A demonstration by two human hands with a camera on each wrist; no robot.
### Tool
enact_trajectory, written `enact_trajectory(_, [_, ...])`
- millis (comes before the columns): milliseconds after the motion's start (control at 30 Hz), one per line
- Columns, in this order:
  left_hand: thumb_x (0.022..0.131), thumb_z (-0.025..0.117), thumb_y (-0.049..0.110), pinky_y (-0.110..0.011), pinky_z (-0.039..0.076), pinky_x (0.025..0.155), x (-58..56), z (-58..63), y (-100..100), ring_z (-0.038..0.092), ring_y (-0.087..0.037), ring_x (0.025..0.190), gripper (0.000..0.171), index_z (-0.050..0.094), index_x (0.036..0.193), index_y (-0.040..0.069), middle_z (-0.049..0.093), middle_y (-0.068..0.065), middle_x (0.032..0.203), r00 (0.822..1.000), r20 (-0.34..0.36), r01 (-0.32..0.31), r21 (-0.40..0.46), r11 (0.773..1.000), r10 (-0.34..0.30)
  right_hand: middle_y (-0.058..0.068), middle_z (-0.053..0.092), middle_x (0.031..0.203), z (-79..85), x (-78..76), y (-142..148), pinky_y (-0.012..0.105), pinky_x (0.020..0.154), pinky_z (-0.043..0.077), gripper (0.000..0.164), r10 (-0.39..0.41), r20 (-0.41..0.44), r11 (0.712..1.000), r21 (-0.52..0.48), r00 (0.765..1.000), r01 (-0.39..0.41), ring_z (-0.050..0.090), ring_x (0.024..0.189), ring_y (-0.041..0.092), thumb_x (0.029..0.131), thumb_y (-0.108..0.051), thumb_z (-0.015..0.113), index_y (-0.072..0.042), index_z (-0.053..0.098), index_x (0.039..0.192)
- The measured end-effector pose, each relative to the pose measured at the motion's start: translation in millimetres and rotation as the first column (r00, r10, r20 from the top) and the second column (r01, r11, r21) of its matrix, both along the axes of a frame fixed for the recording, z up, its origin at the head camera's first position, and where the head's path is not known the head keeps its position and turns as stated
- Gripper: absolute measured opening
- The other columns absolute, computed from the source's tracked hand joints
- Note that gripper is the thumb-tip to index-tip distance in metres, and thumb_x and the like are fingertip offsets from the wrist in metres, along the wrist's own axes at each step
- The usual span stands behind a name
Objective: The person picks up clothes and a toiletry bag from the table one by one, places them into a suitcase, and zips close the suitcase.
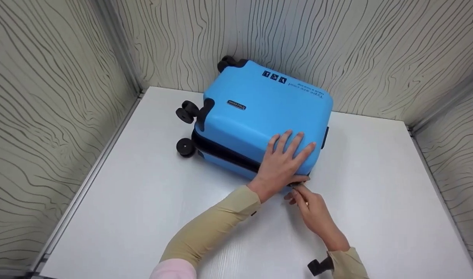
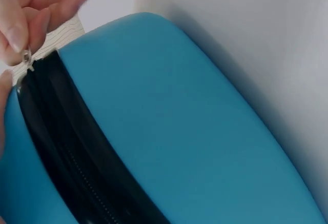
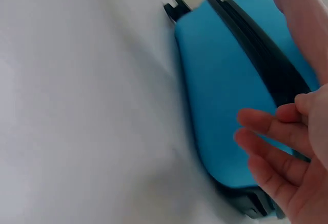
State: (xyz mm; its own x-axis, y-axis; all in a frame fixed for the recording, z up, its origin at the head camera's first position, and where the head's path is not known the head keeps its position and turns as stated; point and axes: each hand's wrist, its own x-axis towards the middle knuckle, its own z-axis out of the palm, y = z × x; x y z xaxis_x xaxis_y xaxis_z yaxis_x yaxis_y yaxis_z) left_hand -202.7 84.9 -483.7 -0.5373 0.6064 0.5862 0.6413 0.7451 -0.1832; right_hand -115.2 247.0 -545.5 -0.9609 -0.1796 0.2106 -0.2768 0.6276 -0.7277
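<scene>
A blue hard-shell suitcase [image 1: 256, 104] lies on its side, with a black zipper band [image 2: 77, 142] running around its edge. My left hand [image 1: 281, 166] rests with spread, straight fingers on the upper shell near the front right corner. At that corner my right hand [image 1: 312, 209] pinches a small metal zipper pull [image 2: 27, 57] between thumb and index finger. The right wrist view shows the other right-hand fingers [image 3: 277, 131] loosely bent beside the band; the pull itself is hidden there.
The suitcase stands on a white table [image 1: 143, 217] near the wood-grain back panel [image 1: 259, 35]. Black wheels [image 1: 186, 147] stick out on its left side. A black handle [image 1: 325, 137] sits on its right end. Metal rails [image 1: 93, 170] edge the table.
</scene>
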Motion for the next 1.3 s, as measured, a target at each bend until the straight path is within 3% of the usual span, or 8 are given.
enact_trajectory(133, [0.092,0.051,0.076,-0.057,0.020,0.115,-2.0,0.8,-2,0.027,-0.036,0.147,0.088,0.032,0.161,0.024,0.035,-0.012,0.160,1.000,-0.005,0.000,-0.026,1.000,0.000,0.001,0.074,0.090,-1.8,-5.0,-19,0.032,0.067,0.056,0.016,0.013,-0.065,1.000,0.007,0.998,-0.013,0.071,0.074,0.015,0.105,-0.007,0.057,-0.009,0.072,0.110])
enact_trajectory(400, [0.099,0.039,0.071,-0.056,0.017,0.116,-4.4,5.3,-11,0.022,-0.034,0.149,0.081,0.027,0.162,0.022,0.029,-0.011,0.163,0.999,0.044,-0.015,-0.087,0.996,0.019,-0.002,0.072,0.084,-8.5,-22.8,-52,0.035,0.065,0.054,0.011,0.013,-0.207,0.996,0.084,0.978,0.005,0.064,0.073,0.010,0.096,0.000,0.068,-0.007,0.075,0.095])
enact_trajectory(533, [0.097,0.046,0.071,-0.050,0.019,0.117,-8.0,10.9,-19,0.025,-0.029,0.149,0.084,0.031,0.161,0.018,0.032,-0.008,0.163,0.995,0.092,0.051,-0.036,0.998,-0.048,0.001,0.074,0.099,-11.3,-25.3,-51,0.039,0.075,0.056,0.016,-0.001,-0.214,1.000,0.027,0.977,0.007,0.068,0.088,0.013,0.098,0.000,0.065,-0.005,0.076,0.109])
enact_trajectory(633, [0.092,0.053,0.073,-0.042,0.021,0.118,-16.1,18.5,-29,0.029,-0.024,0.148,0.091,0.037,0.159,0.014,0.036,-0.008,0.161,0.981,0.152,0.119,0.032,0.992,-0.123,0.003,0.074,0.108,-12.6,-24.7,-47,0.042,0.082,0.056,0.021,-0.019,-0.215,1.000,-0.021,0.976,0.015,0.069,0.098,0.015,0.100,-0.002,0.062,-0.003,0.074,0.117])
enact_trajectory(700, [0.086,0.056,0.078,-0.038,0.020,0.119,-24.1,24.1,-39,0.030,-0.022,0.148,0.098,0.039,0.157,0.013,0.036,-0.008,0.161,0.971,0.200,0.121,0.071,0.990,-0.133,0.003,0.075,0.110,-13.2,-23.7,-43,0.039,0.082,0.057,0.021,-0.023,-0.218,0.999,-0.046,0.976,0.013,0.069,0.099,0.016,0.102,-0.004,0.061,-0.002,0.074,0.118])
enact_trajectory(933, [0.068,0.059,0.092,-0.042,0.005,0.122,-49.0,33.4,-82,0.019,-0.023,0.152,0.118,0.035,0.160,0.023,0.027,-0.006,0.166,0.935,0.351,-0.074,0.065,0.995,0.047,-0.003,0.076,0.105,-11.7,-13.1,-27,0.019,0.086,0.052,0.020,-0.004,-0.147,0.986,-0.165,0.989,-0.021,0.071,0.102,0.017,0.106,-0.009,0.057,-0.004,0.074,0.114])
enact_trajectory(1133, [0.064,0.068,0.089,-0.045,0.005,0.122,-61.7,41.0,-112,0.015,-0.025,0.153,0.120,0.030,0.162,0.031,0.021,-0.006,0.167,0.919,0.388,-0.090,0.024,0.996,0.073,0.002,0.077,0.104,6.4,1.8,-27,0.015,0.092,0.047,0.021,-0.028,-0.108,0.972,-0.234,0.994,0.002,0.070,0.106,0.023,0.104,-0.001,0.055,-0.001,0.075,0.113])
enact_trajectory(1300, [0.059,0.075,0.086,-0.047,0.003,0.121,-71.2,47.6,-137,0.014,-0.029,0.153,0.123,0.029,0.161,0.034,0.021,-0.007,0.168,0.887,0.440,-0.183,0.053,0.982,0.141,0.010,0.076,0.102,17.6,9.0,-28,0.013,0.091,0.046,0.021,-0.064,-0.133,0.965,-0.261,0.989,0.027,0.069,0.106,0.025,0.102,0.006,0.055,0.005,0.074,0.111])
